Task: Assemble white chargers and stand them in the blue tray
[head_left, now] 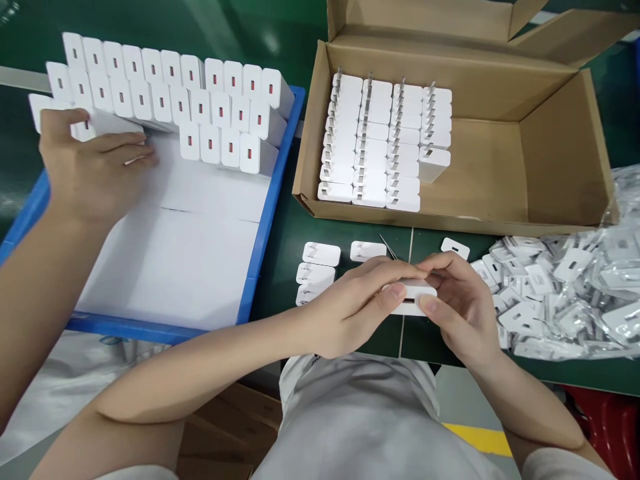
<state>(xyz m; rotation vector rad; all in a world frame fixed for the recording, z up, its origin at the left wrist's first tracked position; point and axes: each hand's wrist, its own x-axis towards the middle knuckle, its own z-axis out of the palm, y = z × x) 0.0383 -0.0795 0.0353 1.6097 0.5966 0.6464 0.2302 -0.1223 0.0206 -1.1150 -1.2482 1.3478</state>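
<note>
My left hand [350,310] and my right hand [463,307] meet over the green table's front edge. Both are closed on one white charger [414,298], with fingers and thumbs pinching it from either side. Several more white chargers [320,255] lie flat on the table just left of my hands. A pair of thin tweezers [387,247] rests on the table beyond my left hand.
An open cardboard box [500,167] holds rows of chargers [375,143] standing prongs up. A blue tray [270,200] at left carries stacked chargers [170,100]; another person's hand [95,170] rests there. Bagged chargers [565,293] are heaped at right.
</note>
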